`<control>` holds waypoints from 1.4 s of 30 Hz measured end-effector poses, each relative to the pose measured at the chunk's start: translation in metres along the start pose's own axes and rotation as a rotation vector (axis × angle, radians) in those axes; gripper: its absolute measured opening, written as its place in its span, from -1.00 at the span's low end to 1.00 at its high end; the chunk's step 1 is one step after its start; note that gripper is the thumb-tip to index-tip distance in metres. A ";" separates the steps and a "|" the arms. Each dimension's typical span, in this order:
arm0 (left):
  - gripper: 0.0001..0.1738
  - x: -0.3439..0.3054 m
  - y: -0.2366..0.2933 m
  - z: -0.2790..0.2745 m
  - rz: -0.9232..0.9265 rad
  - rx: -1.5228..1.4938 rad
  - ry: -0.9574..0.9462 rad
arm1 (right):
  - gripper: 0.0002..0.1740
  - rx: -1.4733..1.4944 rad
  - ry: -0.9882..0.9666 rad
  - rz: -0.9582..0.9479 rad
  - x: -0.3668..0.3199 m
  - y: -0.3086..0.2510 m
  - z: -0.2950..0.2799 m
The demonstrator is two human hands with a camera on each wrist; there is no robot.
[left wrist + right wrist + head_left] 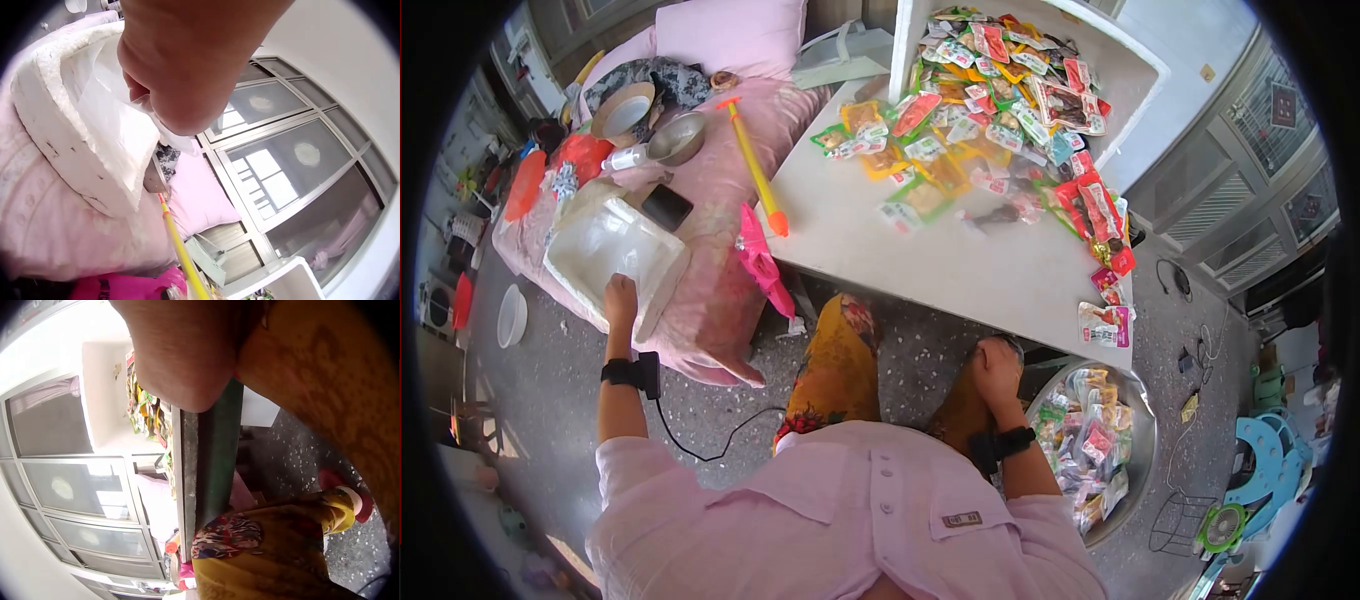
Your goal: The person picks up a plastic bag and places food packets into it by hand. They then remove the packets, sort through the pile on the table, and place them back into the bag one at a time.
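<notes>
My left hand (620, 300) is over the near rim of a white foam box (665, 285) on the bed. Its curled fingers pinch the edge of a clear plastic bag (103, 94) that lines the box in the left wrist view. On my right knee, close to the table's front edge, rests my right hand (997, 372), loosely curled with no object visible in it; the fingertips are hidden. Beside that knee stands a metal basin (1145, 440) of small snack packets (1090, 430). More packets (930, 145) spill across the white table (880, 250) from a second foam box (1135, 75).
A yellow stick (752, 165) and a pink bag (758, 260) lie between bed and table. Near the left box on the pink bed are a dark phone (667, 207), a metal bowl (677, 138) and a white bottle (625, 158). A cable (720, 450) runs from my left wrist.
</notes>
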State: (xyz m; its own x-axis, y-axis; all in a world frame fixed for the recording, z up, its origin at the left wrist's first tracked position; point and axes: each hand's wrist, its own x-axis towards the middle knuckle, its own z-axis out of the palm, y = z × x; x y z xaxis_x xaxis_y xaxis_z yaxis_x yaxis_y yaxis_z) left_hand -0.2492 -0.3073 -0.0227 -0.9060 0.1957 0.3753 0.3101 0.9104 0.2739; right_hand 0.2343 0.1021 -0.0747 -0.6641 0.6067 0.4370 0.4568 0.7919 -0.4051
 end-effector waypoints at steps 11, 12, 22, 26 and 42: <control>-0.92 -0.087 0.225 -0.041 0.386 -0.705 -0.112 | -0.88 0.601 -0.125 0.193 0.043 -0.044 -0.003; -0.93 -0.093 0.240 -0.030 0.426 -0.727 -0.150 | -0.88 0.656 -0.119 0.185 0.051 -0.051 0.002; -0.90 -0.161 0.326 0.026 0.621 -0.814 -0.424 | -0.85 1.491 -0.420 0.624 0.102 -0.099 0.046; -0.88 -0.167 0.327 0.029 0.572 -0.820 -0.476 | -0.88 1.544 -0.388 0.724 0.101 -0.098 0.049; -0.79 -0.188 0.338 0.032 0.608 -0.805 -0.513 | -0.84 1.614 -0.354 0.662 0.072 -0.098 0.055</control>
State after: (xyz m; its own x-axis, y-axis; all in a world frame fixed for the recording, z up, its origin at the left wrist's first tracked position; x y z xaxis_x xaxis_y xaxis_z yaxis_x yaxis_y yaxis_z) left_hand 0.0165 -0.0249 -0.0294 -0.4950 0.8212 0.2839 0.6668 0.1495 0.7301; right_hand 0.1094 0.0638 -0.0473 -0.8110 0.5502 -0.1990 -0.1590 -0.5344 -0.8301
